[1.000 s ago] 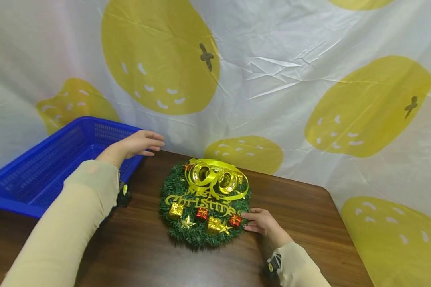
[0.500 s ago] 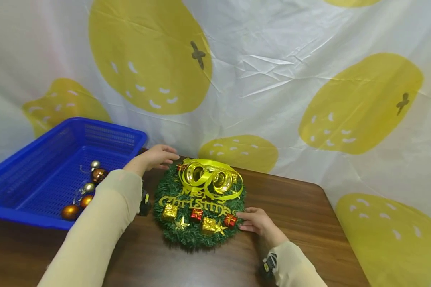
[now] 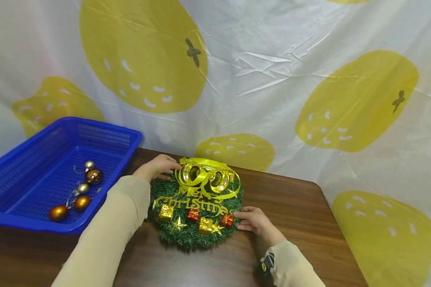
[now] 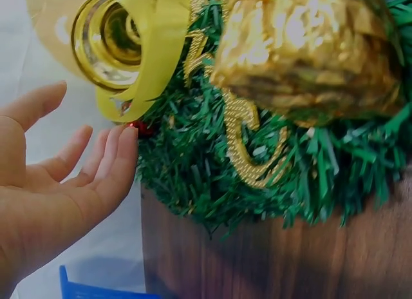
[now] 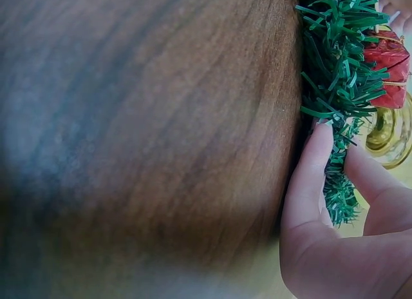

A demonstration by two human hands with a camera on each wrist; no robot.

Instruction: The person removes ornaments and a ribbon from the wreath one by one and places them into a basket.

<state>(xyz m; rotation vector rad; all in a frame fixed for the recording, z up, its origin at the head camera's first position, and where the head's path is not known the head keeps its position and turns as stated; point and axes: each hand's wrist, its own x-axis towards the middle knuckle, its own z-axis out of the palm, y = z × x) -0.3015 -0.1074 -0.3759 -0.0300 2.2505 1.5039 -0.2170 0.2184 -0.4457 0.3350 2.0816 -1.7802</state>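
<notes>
A green tinsel Christmas wreath (image 3: 184,239) lies on the table, with gold "Merry Christmas" lettering, red and gold gift boxes, and stars. Two gold bells (image 3: 220,181) with a yellow ribbon (image 3: 230,195) sit at its far side. My left hand (image 3: 160,165) is at the wreath's upper left edge. In the left wrist view its fingers (image 4: 116,157) are nearly straight, tips right at the tinsel, thumb held apart. My right hand (image 3: 255,221) pinches the wreath's right edge. The right wrist view shows thumb and fingers on either side of the tinsel (image 5: 338,163).
A blue plastic basket (image 3: 123,157) stands on the left with several baubles (image 3: 94,176) in it, orange, brown and gold. The brown wooden table (image 3: 291,199) ends at a white curtain (image 3: 258,103) printed with yellow fruit.
My left hand has moved right and down from beside the basket's rim to the wreath's edge, uncovering the baubles. My right hand stays at the wreath. The head view has shifted slightly.
</notes>
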